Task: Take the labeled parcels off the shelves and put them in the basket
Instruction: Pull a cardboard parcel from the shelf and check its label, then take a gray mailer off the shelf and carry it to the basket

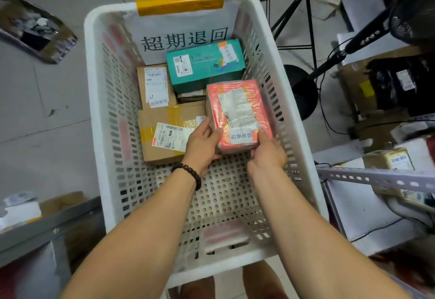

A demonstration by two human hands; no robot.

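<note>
Both hands, left hand [204,143] and right hand [267,151], grip the near end of the red parcel [237,115], low in the white basket [292,101], right side. Risk: released tilted, it tips onto the brown box [164,138] (label hidden).

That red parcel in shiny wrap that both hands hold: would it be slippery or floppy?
Probably stiff: the red parcel shows flat faces though the left hand and right hand grip only its near end. Its glossy clear wrap may be a little slippery. Flat and boxy, it should not roll.
</note>
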